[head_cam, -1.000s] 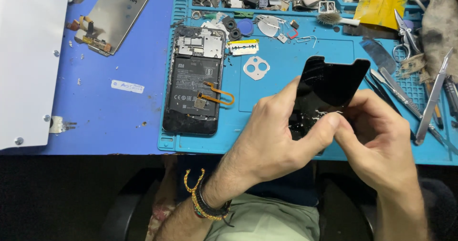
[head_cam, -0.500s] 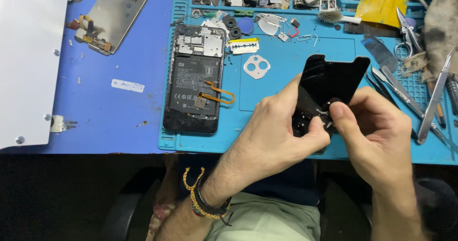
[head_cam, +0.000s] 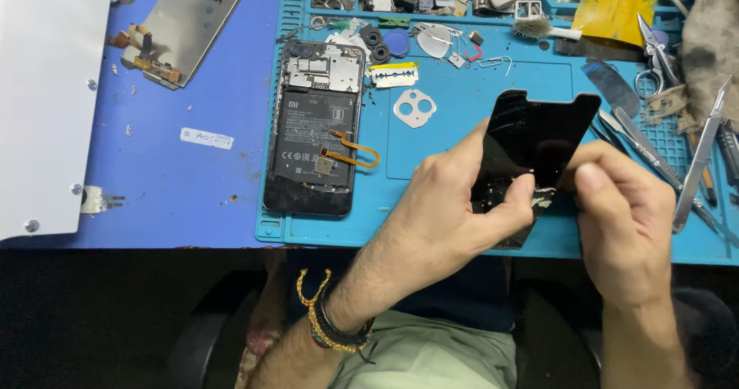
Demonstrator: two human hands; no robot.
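Both hands hold a black glass phone screen panel (head_cam: 541,136) above the blue work mat (head_cam: 454,127). My left hand (head_cam: 454,204) grips its lower left edge, thumb pressed on the cracked, whitish bottom strip. My right hand (head_cam: 623,219) pinches the lower right corner of the same panel, fingers curled over it. To the left on the mat lies an opened phone body (head_cam: 314,131) with its battery and an orange flex cable (head_cam: 356,152) showing.
A razor blade (head_cam: 394,75) and a grey camera-lens frame (head_cam: 415,108) lie near the phone. Tweezers, scissors (head_cam: 654,46) and a scalpel (head_cam: 702,154) crowd the mat's right edge. A metal backplate (head_cam: 192,23) and a white panel (head_cam: 42,96) rest on the blue table at left.
My right hand has shifted its grip along the panel's bottom edge, and my left thumb has slid onto the cracked strip. The panel stays at about the same spot.
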